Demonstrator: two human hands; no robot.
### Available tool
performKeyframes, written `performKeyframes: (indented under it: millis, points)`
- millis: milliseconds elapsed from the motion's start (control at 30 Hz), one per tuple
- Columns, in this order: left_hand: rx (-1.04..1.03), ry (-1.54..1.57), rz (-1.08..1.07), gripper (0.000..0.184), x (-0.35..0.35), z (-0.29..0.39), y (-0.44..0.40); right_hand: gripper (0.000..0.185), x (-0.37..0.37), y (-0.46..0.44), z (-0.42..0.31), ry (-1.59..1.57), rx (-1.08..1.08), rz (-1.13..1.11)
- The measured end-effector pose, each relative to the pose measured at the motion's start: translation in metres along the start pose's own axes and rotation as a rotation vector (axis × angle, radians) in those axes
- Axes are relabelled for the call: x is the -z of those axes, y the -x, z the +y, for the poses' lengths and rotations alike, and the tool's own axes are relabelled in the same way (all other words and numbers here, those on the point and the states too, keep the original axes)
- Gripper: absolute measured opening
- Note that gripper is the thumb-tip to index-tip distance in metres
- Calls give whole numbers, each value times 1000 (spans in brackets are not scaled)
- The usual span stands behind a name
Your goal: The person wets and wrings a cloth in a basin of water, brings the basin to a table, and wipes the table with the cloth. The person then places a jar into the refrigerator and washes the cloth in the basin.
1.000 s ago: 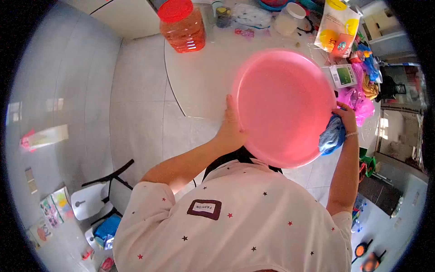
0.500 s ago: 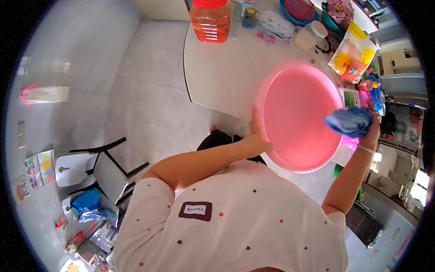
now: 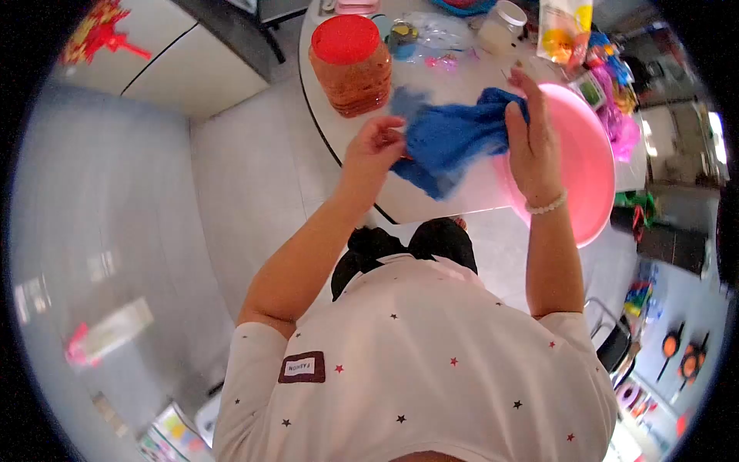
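A blue cloth (image 3: 458, 142) is stretched between my two hands above the tabletop, its edges smeared by motion. My left hand (image 3: 376, 146) has its fingers closed on the cloth's left end. At the other end, my right hand (image 3: 536, 146) holds the cloth against its thumb side, the fingers pointing up and away from me. Behind that hand is a pink basin (image 3: 583, 173), standing at the table's near right edge and partly hidden by the hand and wrist. Nothing shows inside the visible part of the basin.
On the white table (image 3: 473, 204) a red-lidded jar (image 3: 350, 73) stands just beyond my left hand. Farther back are a clear plastic bag (image 3: 439, 35), a white-lidded jar (image 3: 502, 27) and a yellow-and-white pouch (image 3: 564, 31). Pink plastic (image 3: 618, 127) lies right of the basin.
My left hand has let go of the basin and taken the cloth's left end. My right hand has brought the cloth leftward, and it is now spread out. The view has shifted.
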State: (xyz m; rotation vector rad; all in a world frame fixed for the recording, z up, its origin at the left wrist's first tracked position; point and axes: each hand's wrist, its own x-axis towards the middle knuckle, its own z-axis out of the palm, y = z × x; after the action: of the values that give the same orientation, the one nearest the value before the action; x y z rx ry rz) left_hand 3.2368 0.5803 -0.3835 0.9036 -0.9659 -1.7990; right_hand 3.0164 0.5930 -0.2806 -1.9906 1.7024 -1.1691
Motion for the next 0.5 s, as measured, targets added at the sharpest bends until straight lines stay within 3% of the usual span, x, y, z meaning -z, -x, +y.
performKeyframes:
  millis: [33, 67, 167, 200, 233, 300, 333, 433, 500]
  points:
    - [-10, -88, 15, 38, 18, -4, -5, 39, -12, 8, 1, -154, -229, -27]
    - [22, -81, 74, 39, 24, -3, -4, 41, -22, 21, 7, 42, -254, -39]
    - [180, -655, -10, 47, 58, -22, -9, 48, -59, 67, 21, 535, -314, -132]
    - [238, -675, -27, 63, 72, -41, -17, 51, -65, 85, 22, 641, -311, -187]
    - [141, -792, 51, 65, 76, -42, -19, 54, -70, 102, 19, 746, -304, -246]
    - [-65, -1001, 223, 70, 80, -44, -26, 56, -81, 120, 20, 524, -243, -268]
    - [-125, -791, 335, 81, 80, -40, -33, 53, -84, 123, 20, 440, -188, -271]
    - [-345, -900, 441, 98, 94, -22, -54, 50, -103, 113, 28, 510, 68, -325]
    - [-428, -955, 342, 108, 99, -12, -65, 50, -116, 101, 41, 491, 130, -397]
